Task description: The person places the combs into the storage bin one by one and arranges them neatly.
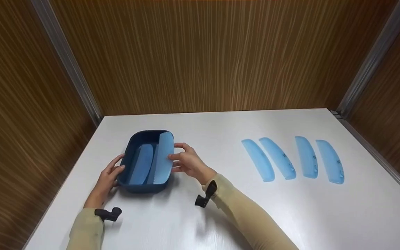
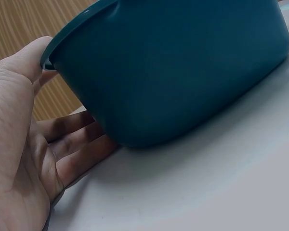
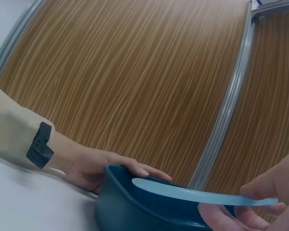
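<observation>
Left hand: the left hand (image 1: 108,177) grips the left wall of the dark blue tub (image 1: 133,185); the thumb lies over the rim and the fingers (image 2: 74,144) curl against the outer wall, low down near the surface.
Right hand: the right hand (image 1: 190,162) pinches a light blue comb (image 1: 163,158) between thumb and fingertips at its right edge.
Held comb: it lies tilted across the right rim of the tub, partly above the interior; the right wrist view shows it resting on the rim.
Tub: it stands on the white surface (image 1: 221,215), left of centre, between the two hands.
Tub contents: a second light blue comb (image 1: 141,164) lies flat inside, in the left half.
Remaining combs: four light blue combs (image 1: 292,159) lie in a row on the surface, well to the right of the tub.
Surroundings: wood-grain walls (image 1: 203,52) enclose the surface.
</observation>
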`<state>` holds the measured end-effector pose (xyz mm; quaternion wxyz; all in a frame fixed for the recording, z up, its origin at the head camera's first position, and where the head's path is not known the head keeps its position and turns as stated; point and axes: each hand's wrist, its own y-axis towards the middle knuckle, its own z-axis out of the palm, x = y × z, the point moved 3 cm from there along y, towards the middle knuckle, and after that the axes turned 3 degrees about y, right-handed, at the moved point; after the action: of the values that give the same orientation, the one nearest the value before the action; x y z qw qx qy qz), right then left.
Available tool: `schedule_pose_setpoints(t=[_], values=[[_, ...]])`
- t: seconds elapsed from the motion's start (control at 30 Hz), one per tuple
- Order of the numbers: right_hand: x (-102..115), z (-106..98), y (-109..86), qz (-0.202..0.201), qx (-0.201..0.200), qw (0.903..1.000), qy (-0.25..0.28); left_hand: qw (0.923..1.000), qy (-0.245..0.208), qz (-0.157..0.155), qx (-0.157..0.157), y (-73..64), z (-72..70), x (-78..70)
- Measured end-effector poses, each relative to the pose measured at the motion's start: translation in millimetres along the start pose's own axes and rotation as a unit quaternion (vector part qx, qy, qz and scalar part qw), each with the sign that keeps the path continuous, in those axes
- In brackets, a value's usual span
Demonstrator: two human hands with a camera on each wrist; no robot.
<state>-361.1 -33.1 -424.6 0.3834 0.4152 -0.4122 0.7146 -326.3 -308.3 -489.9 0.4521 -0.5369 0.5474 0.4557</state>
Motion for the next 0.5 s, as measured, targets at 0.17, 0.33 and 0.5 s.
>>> schedule_pose_setpoints(t=[0.17, 0.33, 0.5], values=[[-4.3, 3.5, 5.7, -0.010, -0.015, 0.9997, -0.014, 1.0000, 0.005, -0.003, 0.000, -0.1, 0.5, 5.2], [-6.0, 9.3, 11.0, -0.016, -0.021, 0.9996, -0.003, 0.9999, 0.011, -0.004, 0.002, 1.4, -0.7, 6.4], [-1.4, 17.0, 13.8, -0.019, -0.019, 0.9996, 0.004, 1.0000, -0.002, -0.001, 0.007, 2.8, -1.3, 3.7]])
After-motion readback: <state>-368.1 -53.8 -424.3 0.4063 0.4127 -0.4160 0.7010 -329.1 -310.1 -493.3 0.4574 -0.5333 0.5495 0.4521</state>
